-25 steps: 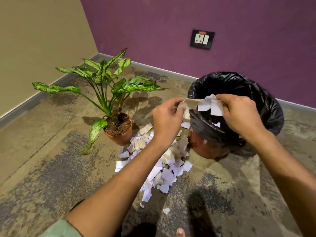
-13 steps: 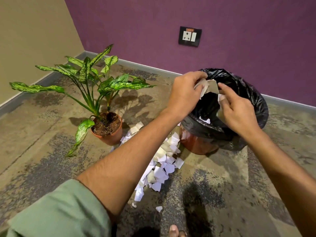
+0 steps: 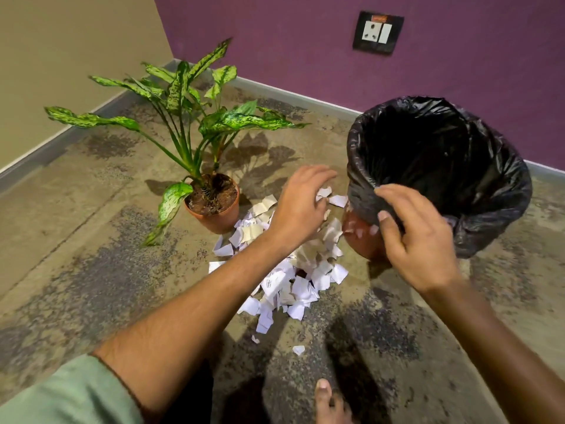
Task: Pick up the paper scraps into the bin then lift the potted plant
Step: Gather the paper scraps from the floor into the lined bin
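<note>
Neither hand holds anything: the left hand hangs with its fingers loosely spread and bent above the heap, and the right hand hovers with relaxed, slightly curled fingers just in front of the bin's near rim, apparently not touching it, though the blur makes that hard to judge.

Nearest the viewer, below both wrists, a bare toe shows at the lower edge, and a few stray white bits lie on the floor just short of the heap. Directly under the left hand and spreading toward the viewer lies the pile of torn white and cream paper scraps, still large. Just beyond the right hand's fingertips stands the round reddish bin lined with a black plastic bag, its mouth open and dark. To the left of the left hand, a little farther off, sits the potted plant with long speckled green leaves in a terracotta-coloured pot, upright, the scraps reaching its base.

By my reckoning the scrap-clearing step is in hand and far from done; the plant waits. The next move calls for lowering both hands onto the heap and gathering a handful, taking care not to scatter loose bits.

The mottled grey-brown stone floor runs back to a corner where a beige wall meets a purple wall bearing a black socket plate.
</note>
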Demonstrator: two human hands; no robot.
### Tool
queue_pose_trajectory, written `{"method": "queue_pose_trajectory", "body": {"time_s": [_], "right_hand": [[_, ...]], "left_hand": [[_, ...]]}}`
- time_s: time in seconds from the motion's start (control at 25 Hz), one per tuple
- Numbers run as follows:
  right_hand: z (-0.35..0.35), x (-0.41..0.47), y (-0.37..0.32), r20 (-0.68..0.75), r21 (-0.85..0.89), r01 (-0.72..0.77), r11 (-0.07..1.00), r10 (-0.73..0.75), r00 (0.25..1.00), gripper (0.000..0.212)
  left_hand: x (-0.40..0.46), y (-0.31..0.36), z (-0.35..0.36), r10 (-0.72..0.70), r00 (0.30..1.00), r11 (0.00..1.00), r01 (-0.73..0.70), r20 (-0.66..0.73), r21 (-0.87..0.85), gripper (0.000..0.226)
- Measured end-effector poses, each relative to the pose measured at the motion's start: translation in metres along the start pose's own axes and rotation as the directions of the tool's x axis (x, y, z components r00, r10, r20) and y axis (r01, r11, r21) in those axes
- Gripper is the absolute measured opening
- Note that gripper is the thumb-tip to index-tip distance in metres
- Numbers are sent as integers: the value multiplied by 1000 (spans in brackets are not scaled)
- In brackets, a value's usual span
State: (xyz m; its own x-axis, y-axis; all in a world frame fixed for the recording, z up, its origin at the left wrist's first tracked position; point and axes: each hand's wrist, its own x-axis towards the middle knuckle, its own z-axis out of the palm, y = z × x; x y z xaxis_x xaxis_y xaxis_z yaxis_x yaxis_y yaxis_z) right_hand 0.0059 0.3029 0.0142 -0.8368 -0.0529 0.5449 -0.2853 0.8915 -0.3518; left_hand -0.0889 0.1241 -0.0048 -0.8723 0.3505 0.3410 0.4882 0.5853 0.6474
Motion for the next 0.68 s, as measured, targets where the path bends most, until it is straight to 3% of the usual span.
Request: {"method": "queue_pose_trajectory", "body": {"time_s": [0.08,0.16,0.24,0.32,0.4,0.48,0.6,0.68], "right_hand": [[30,-36,-16,144,-26,52,998,-48,988,30],[60,-72,-26,358,-49,83,995,-60,932,24],[87,-102,-32,594,-65,88,994,-33,804,16],[111,-126,-33,760,-58,80,995,-8,650,19],[131,-144,-37,837,-72,59,996,28,547,20],[147,-157,-39,870,-105,34,994,75,488,18],[165,-171,-39,863,-135,-3,991,119,492,9],[173,-179,-38,851,-147,-7,989,130,509,10]], "left_hand": [[-33,-27,0,-114,993,993,114,17,33,46],[-71,-56,1,-216,975,973,210,52,99,44],[-106,-81,0,-316,940,935,285,129,210,42],[-130,-101,-1,-454,859,873,377,235,309,36],[-147,-114,-4,-573,745,802,426,340,418,28],[-159,-120,-7,-606,653,779,371,455,505,21],[-178,-121,-5,-586,568,791,248,578,559,21],[-187,-119,-1,-577,556,796,215,599,566,21]]}}
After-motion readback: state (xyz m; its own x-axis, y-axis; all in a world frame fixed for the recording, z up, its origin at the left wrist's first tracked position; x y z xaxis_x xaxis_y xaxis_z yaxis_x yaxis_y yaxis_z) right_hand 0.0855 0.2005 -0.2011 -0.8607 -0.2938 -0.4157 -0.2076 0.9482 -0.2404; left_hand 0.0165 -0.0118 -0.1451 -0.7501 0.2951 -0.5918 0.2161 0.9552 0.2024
